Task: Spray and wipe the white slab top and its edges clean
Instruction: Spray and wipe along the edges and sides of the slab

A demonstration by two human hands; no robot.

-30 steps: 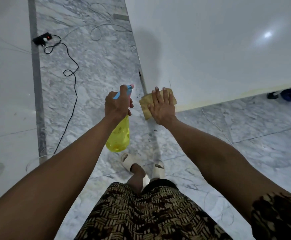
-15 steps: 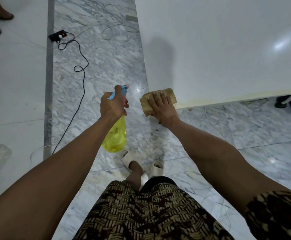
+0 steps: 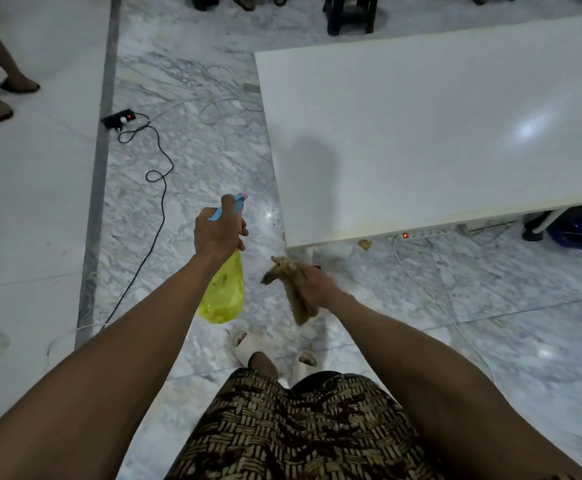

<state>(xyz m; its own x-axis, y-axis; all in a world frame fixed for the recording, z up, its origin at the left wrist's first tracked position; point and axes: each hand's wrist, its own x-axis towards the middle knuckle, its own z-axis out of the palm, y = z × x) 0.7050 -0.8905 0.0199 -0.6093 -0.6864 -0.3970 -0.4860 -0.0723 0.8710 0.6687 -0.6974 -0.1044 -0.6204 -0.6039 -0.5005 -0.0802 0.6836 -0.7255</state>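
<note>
The white slab [image 3: 438, 133] fills the upper right, its near corner just ahead of my hands. Yellowish staining runs along its near edge. My left hand [image 3: 218, 233] grips the blue trigger head of a yellow spray bottle [image 3: 225, 292], held upright over the floor, left of the slab corner. My right hand [image 3: 312, 284] holds a crumpled tan cloth [image 3: 284, 271] below the corner, clear of the slab; part of the cloth hangs under my fist.
A black power strip [image 3: 118, 119] and its cable [image 3: 159, 174] trail across the marble floor at left. Another person's sandalled feet [image 3: 4, 98] stand at far left. A white power strip [image 3: 424, 234], cables and a blue object [image 3: 578, 232] lie under the slab. Dark stool legs [image 3: 350, 15] stand beyond.
My right hand lifted the cloth off the slab's near corner, bunched it and drew back over the floor. The view pulled back, showing more of the slab. The bottle stays in my left hand.
</note>
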